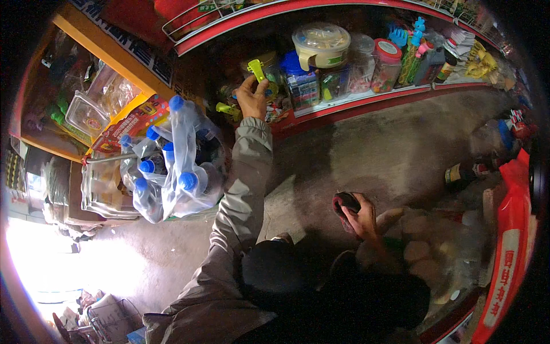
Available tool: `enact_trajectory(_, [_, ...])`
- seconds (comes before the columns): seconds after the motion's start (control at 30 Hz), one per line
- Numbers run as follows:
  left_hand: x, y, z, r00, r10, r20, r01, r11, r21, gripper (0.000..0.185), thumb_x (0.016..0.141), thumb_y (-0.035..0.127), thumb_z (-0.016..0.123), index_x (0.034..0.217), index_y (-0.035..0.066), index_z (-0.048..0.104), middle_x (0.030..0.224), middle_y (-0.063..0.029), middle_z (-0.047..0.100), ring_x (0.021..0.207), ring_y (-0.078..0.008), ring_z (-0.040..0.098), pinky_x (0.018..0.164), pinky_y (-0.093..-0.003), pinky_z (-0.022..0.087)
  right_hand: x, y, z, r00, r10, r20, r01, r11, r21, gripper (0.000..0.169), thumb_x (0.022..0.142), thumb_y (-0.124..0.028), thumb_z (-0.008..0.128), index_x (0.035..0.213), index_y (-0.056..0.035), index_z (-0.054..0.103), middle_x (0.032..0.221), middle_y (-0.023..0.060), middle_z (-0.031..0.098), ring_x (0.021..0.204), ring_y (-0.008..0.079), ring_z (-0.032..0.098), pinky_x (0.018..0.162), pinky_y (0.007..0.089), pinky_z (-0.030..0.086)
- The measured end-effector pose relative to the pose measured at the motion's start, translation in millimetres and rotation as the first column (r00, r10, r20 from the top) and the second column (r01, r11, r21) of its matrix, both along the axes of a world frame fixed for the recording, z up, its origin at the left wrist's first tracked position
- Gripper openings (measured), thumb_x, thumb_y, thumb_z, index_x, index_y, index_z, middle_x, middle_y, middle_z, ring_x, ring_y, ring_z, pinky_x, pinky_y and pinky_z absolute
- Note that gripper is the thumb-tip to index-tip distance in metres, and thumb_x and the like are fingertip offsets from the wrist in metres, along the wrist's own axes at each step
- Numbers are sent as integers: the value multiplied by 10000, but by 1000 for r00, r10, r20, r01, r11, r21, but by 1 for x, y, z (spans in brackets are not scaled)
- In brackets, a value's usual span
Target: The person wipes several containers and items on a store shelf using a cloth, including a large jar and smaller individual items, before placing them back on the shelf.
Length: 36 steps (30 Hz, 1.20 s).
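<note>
Between the thumb and fingers of my left hand [252, 99] is a yellow-green plastic toy piece [256, 70], held up at the left part of a low shelf. A similar yellow-green piece [228, 110] lies just left of that hand. My right hand [363, 215] grips a dark red and black cloth [343, 208], low over the concrete floor. Right of my left hand, the shelf holds a blue-lidded container [294, 64], a cream lidded tub [324, 45] with a handle, and a clear jar with a red lid [386, 64].
Plastic bags around blue-capped bottles [189, 180] stand close left of my left arm. Behind them is an orange-framed case [107, 56] of packaged goods. The shelf's red and white edge [361, 98] runs across the front. A dark bottle [459, 172] and a red plastic bag [507, 241] are at right.
</note>
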<state>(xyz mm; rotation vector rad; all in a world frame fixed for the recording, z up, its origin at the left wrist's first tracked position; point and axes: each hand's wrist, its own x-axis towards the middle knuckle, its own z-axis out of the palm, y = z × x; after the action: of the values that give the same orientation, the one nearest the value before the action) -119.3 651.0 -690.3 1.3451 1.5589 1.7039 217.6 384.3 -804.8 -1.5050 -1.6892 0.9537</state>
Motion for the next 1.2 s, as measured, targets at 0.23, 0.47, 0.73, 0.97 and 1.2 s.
enact_trajectory(0.23, [2, 29, -23, 965, 58, -254, -35, 995, 92, 283, 907, 75, 777, 1163, -26, 712, 1118, -160, 709, 1024, -282, 668, 911, -422, 526, -7, -2, -1, 989, 36, 141, -54, 991, 125, 298, 869, -226, 773, 1067, -25, 674, 992, 183, 708, 907, 385, 699, 792, 464, 557])
enact_trajectory(0.47, [14, 23, -36, 921, 155, -358, -86, 976, 202, 339, 783, -48, 811, 1107, -22, 718, 1064, -129, 722, 973, -259, 675, 875, -374, 529, -10, -6, -8, 976, 10, 217, -15, 1000, 21, 393, 834, -202, 794, 1140, -4, 647, 1111, 216, 673, 1031, 440, 656, 874, 497, 525])
enact_trajectory(0.73, [6, 35, -22, 890, 194, -414, -108, 969, 221, 387, 795, -39, 798, 1163, 19, 691, 1077, -171, 736, 980, -314, 704, 802, -430, 548, -6, -1, 6, 981, 126, 147, -138, 988, 76, 424, 827, -192, 793, 1171, 1, 635, 1125, 226, 666, 1035, 451, 650, 871, 498, 527])
enact_trajectory(0.97, [18, 16, -12, 815, 237, -529, -128, 963, 236, 411, 801, -107, 734, 1184, 22, 660, 1109, -176, 699, 973, -380, 697, 819, -428, 576, -5, -2, 4, 978, 139, 157, -150, 987, 61, 439, 828, -188, 793, 1186, 1, 623, 1122, 235, 653, 1039, 455, 645, 865, 501, 526])
enact_trajectory(1.2, [11, -7, -28, 800, 237, -552, -80, 953, 293, 373, 799, -121, 707, 1151, -1, 677, 1119, -163, 638, 1059, -387, 640, 891, -455, 548, -4, -2, -1, 973, 150, 176, -164, 985, 63, 448, 830, -187, 796, 1201, -7, 619, 1138, 229, 654, 1039, 456, 649, 863, 506, 529])
